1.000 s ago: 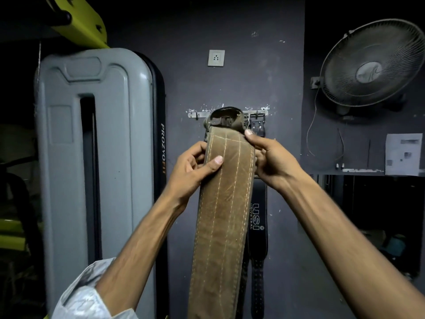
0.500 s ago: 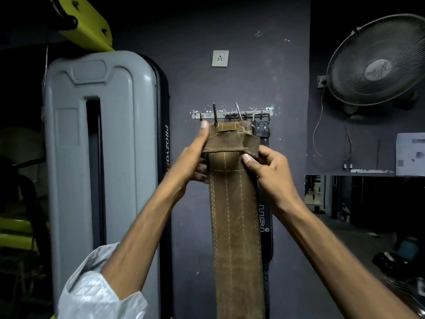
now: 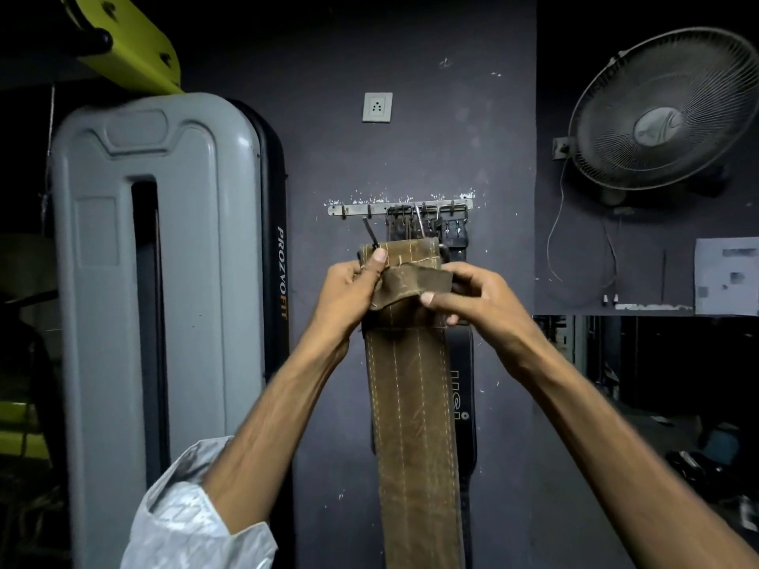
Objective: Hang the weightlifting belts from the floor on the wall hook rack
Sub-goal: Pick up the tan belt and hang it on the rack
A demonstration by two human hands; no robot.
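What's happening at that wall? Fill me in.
A person is hanging a brown leather weightlifting belt on the wall hook rack. The left hand and the right hand both grip its folded top end, held just below the rack; whether its buckle is on a hook cannot be told. A black belt already hangs behind it.

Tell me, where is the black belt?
In the head view, the black belt hangs from the hook rack right of centre, just behind the brown belt both hands hold.
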